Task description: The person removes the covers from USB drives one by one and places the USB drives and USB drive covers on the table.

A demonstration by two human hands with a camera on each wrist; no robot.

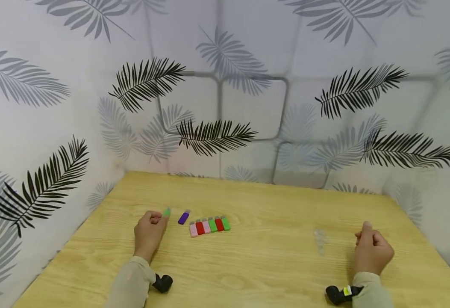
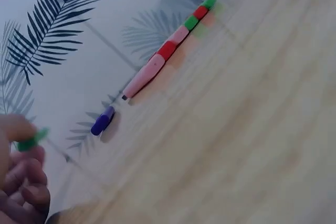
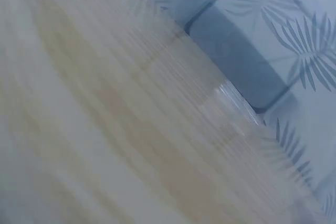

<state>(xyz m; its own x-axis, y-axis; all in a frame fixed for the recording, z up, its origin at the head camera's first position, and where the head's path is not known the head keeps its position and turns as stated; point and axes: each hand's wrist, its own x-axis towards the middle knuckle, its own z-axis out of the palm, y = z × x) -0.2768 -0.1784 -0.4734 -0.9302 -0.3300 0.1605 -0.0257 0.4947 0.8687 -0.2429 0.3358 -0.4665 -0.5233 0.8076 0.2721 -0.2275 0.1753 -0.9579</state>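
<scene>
My left hand (image 1: 148, 233) pinches a green USB flash drive (image 1: 166, 212) between thumb and fingers, its end poking out past the fingertips. In the left wrist view the same green drive (image 2: 32, 140) is partly hidden by the fingers. Just right of this hand a purple flash drive (image 1: 183, 217) lies slanted on the table. Beyond it several drives form a side-by-side row, from a pink one (image 1: 193, 229) to a green one (image 1: 225, 223). At the right, my right hand (image 1: 372, 248) has its fingers curled and thumb upward, with nothing visible in its grasp. The right wrist view does not show this hand.
A small group of clear plastic pieces (image 1: 319, 241) lies left of the right hand, also visible as shiny clear plastic (image 3: 233, 106) in the right wrist view. The wooden table (image 1: 263, 265) ends at a leaf-patterned curtain (image 1: 248, 102) behind.
</scene>
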